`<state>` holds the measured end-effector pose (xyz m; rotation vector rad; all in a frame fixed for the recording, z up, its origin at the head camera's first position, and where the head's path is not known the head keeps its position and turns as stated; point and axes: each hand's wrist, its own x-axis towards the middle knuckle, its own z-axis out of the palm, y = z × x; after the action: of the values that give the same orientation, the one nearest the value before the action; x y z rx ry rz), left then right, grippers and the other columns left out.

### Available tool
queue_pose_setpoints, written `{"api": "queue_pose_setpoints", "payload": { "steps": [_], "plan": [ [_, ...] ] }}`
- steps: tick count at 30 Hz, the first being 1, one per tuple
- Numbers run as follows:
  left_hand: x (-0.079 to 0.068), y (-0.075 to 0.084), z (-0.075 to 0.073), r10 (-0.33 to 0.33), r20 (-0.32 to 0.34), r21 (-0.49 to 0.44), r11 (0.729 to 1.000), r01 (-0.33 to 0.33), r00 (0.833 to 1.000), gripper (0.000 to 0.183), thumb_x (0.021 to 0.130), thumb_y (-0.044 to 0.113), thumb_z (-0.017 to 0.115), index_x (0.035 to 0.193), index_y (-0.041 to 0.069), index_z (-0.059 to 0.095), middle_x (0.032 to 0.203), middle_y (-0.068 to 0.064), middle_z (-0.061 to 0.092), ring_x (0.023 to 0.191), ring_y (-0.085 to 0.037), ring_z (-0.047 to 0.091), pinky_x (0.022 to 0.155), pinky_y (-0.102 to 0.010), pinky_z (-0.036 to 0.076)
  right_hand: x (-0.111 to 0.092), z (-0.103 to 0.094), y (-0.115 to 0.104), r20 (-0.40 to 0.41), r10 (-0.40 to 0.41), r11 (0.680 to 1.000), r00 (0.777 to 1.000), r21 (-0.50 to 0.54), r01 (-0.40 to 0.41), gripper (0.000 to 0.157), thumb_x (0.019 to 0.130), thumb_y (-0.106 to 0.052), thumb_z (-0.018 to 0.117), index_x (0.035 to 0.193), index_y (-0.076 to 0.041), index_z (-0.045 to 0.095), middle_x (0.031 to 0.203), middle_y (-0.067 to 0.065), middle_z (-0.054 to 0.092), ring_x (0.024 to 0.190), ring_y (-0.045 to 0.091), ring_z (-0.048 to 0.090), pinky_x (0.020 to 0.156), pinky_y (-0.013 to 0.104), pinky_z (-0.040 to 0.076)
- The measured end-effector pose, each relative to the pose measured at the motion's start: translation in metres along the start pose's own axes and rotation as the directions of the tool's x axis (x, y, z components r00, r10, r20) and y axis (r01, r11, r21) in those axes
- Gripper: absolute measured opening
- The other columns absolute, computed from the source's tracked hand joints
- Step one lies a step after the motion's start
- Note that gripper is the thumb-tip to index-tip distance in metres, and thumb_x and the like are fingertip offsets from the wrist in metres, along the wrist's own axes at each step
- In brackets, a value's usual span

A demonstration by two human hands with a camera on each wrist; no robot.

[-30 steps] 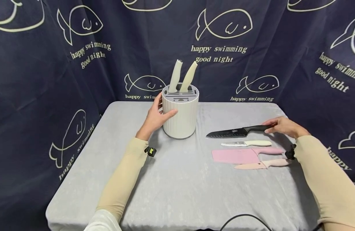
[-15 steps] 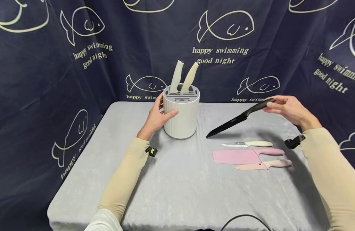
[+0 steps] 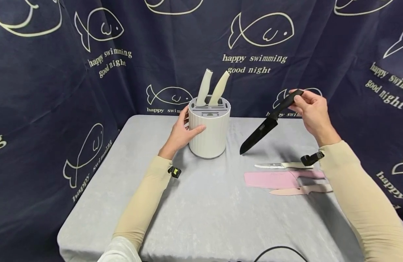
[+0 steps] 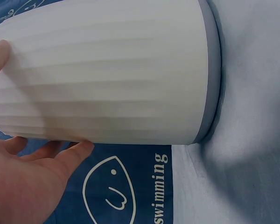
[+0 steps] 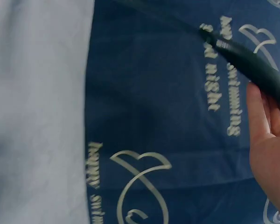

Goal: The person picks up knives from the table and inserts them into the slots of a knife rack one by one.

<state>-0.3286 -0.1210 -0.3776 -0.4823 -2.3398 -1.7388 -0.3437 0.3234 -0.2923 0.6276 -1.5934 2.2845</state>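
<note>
My right hand holds a black kitchen knife by its handle, raised over the table with the blade slanting down to the left. In the right wrist view the black handle lies against the fingers, and much of the blade is out of frame. My left hand grips the left side of a white ribbed knife block, thumb in front and fingers around the back. A pale grey handle and a cream handle stick up from the block's slotted top.
Right of the block, on the grey tablecloth, lie a small cream-handled knife, a pink cleaver and a pale pink knife. My right forearm partly covers their handles. A black cable curves at the front edge.
My right hand has lifted the black knife off the table, its handle rising and tipping so the blade points more steeply down. My left hand stays on the knife block.
</note>
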Motion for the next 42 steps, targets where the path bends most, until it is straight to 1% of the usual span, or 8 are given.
{"api": "queue_pose_setpoints", "payload": {
  "steps": [7,10,15,20,24,29,32,42],
  "plan": [
    [0.0,-0.001,0.0,0.003,-0.002,0.003,1.0,-0.003,1.0,0.102,0.086,0.048,0.083,0.165,0.035,0.02,0.16,-0.007,0.037,0.146,-0.029,0.041,0.117,-0.046,0.04,0.002,0.035,-0.038,-0.083,-0.159,0.986,0.984,0.037,0.162,0.026,0.093,0.017,0.064,0.117,0.026,0.062,0.099,0.025,0.075,0.093,0.031,0.075,0.086,0.036,0.061],
    [0.0,-0.003,-0.001,0.012,-0.003,0.002,1.0,-0.012,1.0,0.102,0.086,0.048,0.083,0.165,0.034,0.02,0.16,-0.007,0.037,0.146,-0.029,0.041,0.117,-0.046,0.041,0.004,0.05,-0.057,-0.126,-0.192,0.97,0.973,0.128,0.208,0.025,0.091,0.02,0.064,0.115,0.028,0.06,0.095,0.03,0.073,0.089,0.035,0.074,0.083,0.039,0.062],
    [0.001,-0.003,-0.002,0.018,-0.001,0.006,1.0,-0.018,1.0,0.104,0.085,0.049,0.083,0.165,0.033,0.019,0.16,-0.007,0.037,0.146,-0.03,0.042,0.116,-0.047,0.042,0.004,0.066,-0.091,-0.172,-0.237,0.916,0.956,0.289,0.278,0.022,0.092,0.025,0.057,0.113,0.031,0.056,0.093,0.036,0.068,0.085,0.041,0.072,0.078,0.044,0.063],
    [0.001,-0.004,-0.002,0.029,-0.005,0.008,1.0,-0.029,1.0,0.103,0.085,0.048,0.084,0.165,0.034,0.02,0.16,-0.008,0.038,0.145,-0.03,0.042,0.115,-0.048,0.043,0.008,0.083,-0.122,-0.272,-0.268,0.879,0.924,0.323,0.35,0.022,0.093,0.021,0.059,0.114,0.028,0.054,0.093,0.037,0.067,0.079,0.041,0.071,0.072,0.044,0.064],
    [-0.001,-0.003,-0.003,0.032,-0.004,0.005,0.999,-0.032,0.999,0.102,0.086,0.047,0.083,0.165,0.035,0.021,0.16,-0.008,0.038,0.144,-0.031,0.043,0.115,-0.05,0.043,0.013,0.098,-0.138,-0.345,-0.284,0.865,0.895,0.31,0.394,0.024,0.092,0.017,0.063,0.113,0.025,0.055,0.094,0.036,0.066,0.073,0.04,0.07,0.068,0.042,0.064],
    [-0.002,-0.002,-0.004,0.032,0.004,0.001,0.999,-0.032,0.999,0.1,0.087,0.044,0.083,0.165,0.034,0.021,0.16,-0.009,0.038,0.144,-0.032,0.042,0.115,-0.05,0.043,0.019,0.121,-0.144,-0.374,-0.262,0.852,0.89,0.344,0.395,0.022,0.092,0.016,0.062,0.112,0.022,0.056,0.095,0.034,0.065,0.073,0.04,0.07,0.067,0.042,0.064],
    [-0.002,-0.001,-0.005,0.028,0.008,-0.001,1.0,-0.028,1.0,0.1,0.087,0.043,0.083,0.165,0.034,0.021,0.161,-0.009,0.037,0.145,-0.032,0.042,0.116,-0.049,0.042,0.025,0.137,-0.141,-0.36,-0.248,0.847,0.899,0.37,0.382,0.023,0.09,0.015,0.064,0.111,0.022,0.057,0.094,0.034,0.066,0.071,0.039,0.069,0.063,0.041,0.063],
    [-0.004,0.002,-0.005,-0.003,0.03,-0.023,1.0,0.004,1.0,0.104,0.089,0.032,0.084,0.167,0.027,0.016,0.164,-0.011,0.032,0.147,-0.034,0.038,0.117,-0.052,0.039,0.042,0.183,-0.112,-0.229,-0.257,0.891,0.939,0.322,0.322,0.016,0.093,0.019,0.061,0.108,0.022,0.061,0.093,0.031,0.066,0.081,0.037,0.068,0.072,0.039,0.063]
  ]
}}
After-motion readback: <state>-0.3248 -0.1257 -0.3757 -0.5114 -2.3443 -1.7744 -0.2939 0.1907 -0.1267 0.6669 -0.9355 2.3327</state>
